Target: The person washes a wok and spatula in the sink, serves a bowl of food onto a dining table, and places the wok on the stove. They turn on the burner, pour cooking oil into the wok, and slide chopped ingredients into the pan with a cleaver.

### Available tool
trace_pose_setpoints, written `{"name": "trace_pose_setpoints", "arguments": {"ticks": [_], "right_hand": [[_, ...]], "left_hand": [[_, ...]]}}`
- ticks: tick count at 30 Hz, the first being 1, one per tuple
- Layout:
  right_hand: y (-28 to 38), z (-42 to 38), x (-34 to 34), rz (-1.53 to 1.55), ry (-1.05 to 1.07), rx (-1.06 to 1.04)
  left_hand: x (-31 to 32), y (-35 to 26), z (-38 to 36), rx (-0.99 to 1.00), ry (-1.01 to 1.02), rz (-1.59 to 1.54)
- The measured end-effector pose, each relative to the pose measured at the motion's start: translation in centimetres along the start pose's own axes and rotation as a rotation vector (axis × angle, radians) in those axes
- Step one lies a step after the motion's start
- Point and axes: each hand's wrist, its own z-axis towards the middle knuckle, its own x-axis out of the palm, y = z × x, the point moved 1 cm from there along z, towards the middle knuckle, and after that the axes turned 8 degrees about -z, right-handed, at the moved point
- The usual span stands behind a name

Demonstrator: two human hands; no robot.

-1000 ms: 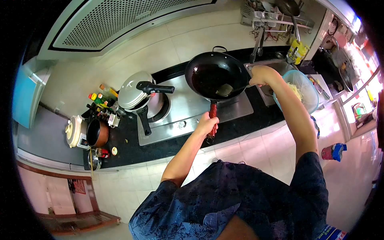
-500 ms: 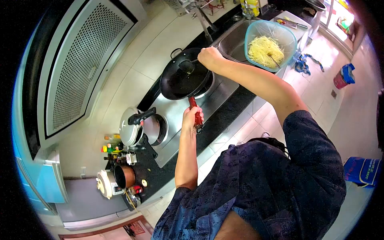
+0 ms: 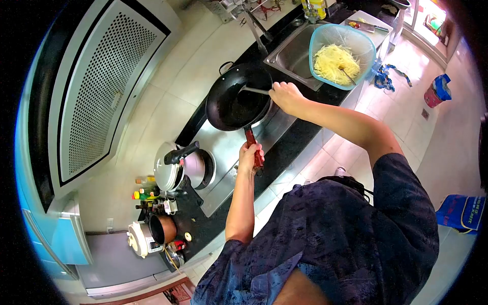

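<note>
My left hand (image 3: 248, 156) is closed around the red handle of a black wok (image 3: 229, 109), which is tilted over the stove (image 3: 218, 142). In my right hand (image 3: 287, 96) is the metal handle of a ladle (image 3: 257, 91). The ladle reaches into the wok from its right side, and its dark head is hard to make out against the black inside. Apart from a small dark sheen, no food shows in the wok. Right of my right hand, a light blue basket (image 3: 317, 38) holds pale yellow shreds and a utensil.
A pressure cooker (image 3: 168, 165) sits on the stove's left part. Bottles (image 3: 145, 194), a copper-coloured pot (image 3: 163, 229) and a rice cooker (image 3: 138, 239) stand farther left. Behind the basket are a sink (image 3: 290, 56) and a cutting board with a knife (image 3: 358, 24). The range hood (image 3: 109, 86) hangs at upper left.
My right hand has moved down and slightly right, shifting the ladle, whose rounded head showed more plainly before. The wok and my left hand have shifted slightly down and right in view.
</note>
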Motion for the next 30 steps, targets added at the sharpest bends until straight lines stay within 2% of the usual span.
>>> {"name": "trace_pose_setpoints", "arguments": {"ticks": [1, 4, 6, 10, 12, 13, 14, 15, 17, 18, 19, 22, 25, 27, 30], "right_hand": [[0.2, -0.6, 0.2, 0.01, -0.022, -0.004], [1.2, -3.1, -1.3, 0.004, -0.315, -0.04], [2.5, -5.2, -3.2, 0.199, -0.25, -0.105], [8.8, -8.5, 0.1, 0.313, 0.577, -0.331], [12.6, -9.4, 4.0, 0.405, 0.384, -0.257], [14.5, -9.4, 6.9, 0.396, 0.14, -0.283], [16.1, -8.7, 7.2, 0.348, 0.162, -0.302], [17.7, -7.9, 8.9, 0.496, 0.161, -0.272], [23.8, -6.6, 17.4, 1.597, 0.207, -0.005], [24.8, -5.2, 17.3, 2.47, 0.502, 0.287], [25.8, -3.9, 17.1, 3.235, 0.625, 1.007], [27.3, -2.5, 17.1, 3.148, 0.644, 0.997], [28.3, -1.3, 18.0, 3.077, 0.582, 0.852], [27.2, -1.6, 18.5, 2.994, 0.619, 0.741], [26.8, -0.5, 17.6, 2.969, 0.62, 0.724]], "left_hand": [[0.2, -0.3, -0.2, -0.007, -0.006, 0.017], [-0.1, -0.4, -0.3, -0.009, -0.014, 0.028], [0.3, -0.8, -0.6, -0.018, -0.027, 0.039], [0.0, -1.1, -0.5, -0.026, -0.015, 0.068], [-0.1, -0.9, -0.1, -0.019, -0.007, 0.028], [-0.1, -1.1, -0.1, -0.027, -0.007, 0.02], [-0.2, -1.2, -0.2, -0.036, -0.007, 0.016], [-0.7, -1.2, 0.0, -0.046, 0.009, 0.055], [-0.3, -1.6, -0.2, -0.057, -0.009, 0.031], [0.0, -1.9, -0.3, -0.058, -0.025, 0.034], [0.0, -2.2, -0.3, -0.055, -0.035, 0.036], [0.0, -2.3, -0.1, -0.054, -0.043, 0.044], [-0.1, -2.4, 0.0, -0.046, -0.036, 0.071], [-0.3, -2.4, 0.2, -0.064, -0.033, 0.091], [-0.6, -2.4, 0.2, -0.062, -0.024, 0.116]]}}
